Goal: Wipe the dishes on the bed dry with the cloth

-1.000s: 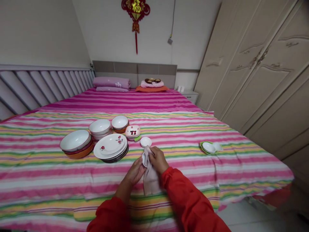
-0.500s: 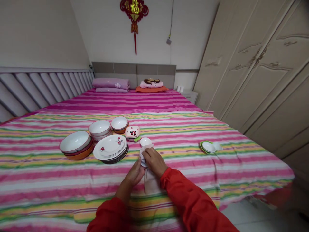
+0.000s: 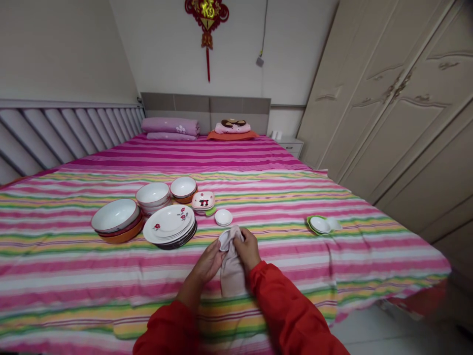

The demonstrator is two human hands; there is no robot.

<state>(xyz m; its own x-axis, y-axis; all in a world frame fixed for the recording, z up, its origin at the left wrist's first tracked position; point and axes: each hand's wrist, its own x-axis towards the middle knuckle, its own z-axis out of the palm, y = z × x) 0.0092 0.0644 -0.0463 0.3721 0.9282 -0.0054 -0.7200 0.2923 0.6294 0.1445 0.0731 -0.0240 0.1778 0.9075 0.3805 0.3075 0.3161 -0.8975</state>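
Note:
Between my hands is a small white bowl [image 3: 223, 240], gripped at its left edge by my left hand [image 3: 209, 261]. A pale beige cloth [image 3: 232, 271] hangs down from the bowl, its upper part bunched over the bowl's right side. My right hand [image 3: 249, 248] pinches the cloth there; its fingertips are partly hidden in the folds. Just beyond, another small white bowl [image 3: 223, 217] sits on the striped cover. Left of it is a stack of pinkish square dishes [image 3: 203, 199] with a green edge poking out beneath.
Stacked plates with red flowers [image 3: 170, 224] stand to the left, with large bowls [image 3: 116, 217], medium bowls [image 3: 152, 194] and smaller bowls [image 3: 184, 187] around them. Farther right lie a white dish on a green one [image 3: 320, 225]. Everything rests on a striped bed cover [image 3: 281, 286]. A wardrobe [image 3: 399, 98] borders the right.
My right hand has moved slightly right and down with the cloth, uncovering more of the held bowl. The bowl beyond is now fully visible. My left hand has barely moved.

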